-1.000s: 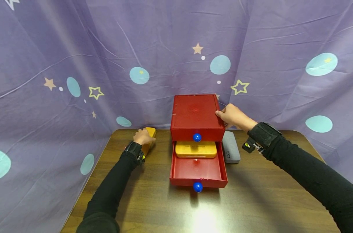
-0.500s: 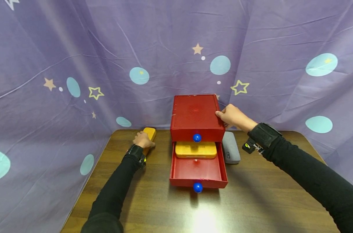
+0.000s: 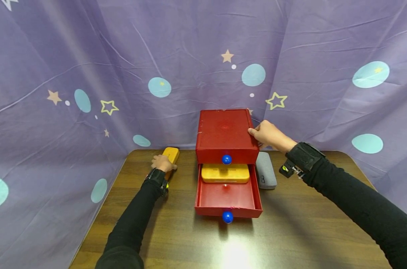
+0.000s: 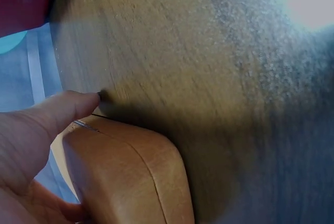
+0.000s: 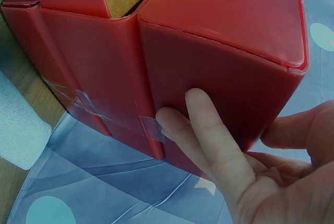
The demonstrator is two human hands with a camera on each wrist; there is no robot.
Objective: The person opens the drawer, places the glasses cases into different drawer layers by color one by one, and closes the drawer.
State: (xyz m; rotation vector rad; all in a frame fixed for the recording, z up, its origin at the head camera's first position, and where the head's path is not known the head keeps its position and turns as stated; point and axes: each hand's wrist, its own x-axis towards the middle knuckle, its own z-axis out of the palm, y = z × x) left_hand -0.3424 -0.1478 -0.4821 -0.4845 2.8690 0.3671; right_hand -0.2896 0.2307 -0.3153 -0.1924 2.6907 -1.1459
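My left hand [image 3: 162,163] gripped the orange case [image 3: 170,154] lying on the desk [image 3: 291,224], left of the red drawer box [image 3: 225,132]. My right hand [image 3: 269,135], fingers straight, pressed the box's right side (lower drawer [image 3: 227,196] pulled out, a yellow case [image 3: 225,173] inside).

Two yellow cases [image 3: 225,173] [image 3: 170,155], one grey case [image 3: 266,175], two drawers [image 3: 226,196] [image 3: 227,151].

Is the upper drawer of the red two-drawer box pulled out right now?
No, the upper drawer sits flush in the red box; only the lower drawer is out, holding a yellow rectangular case.
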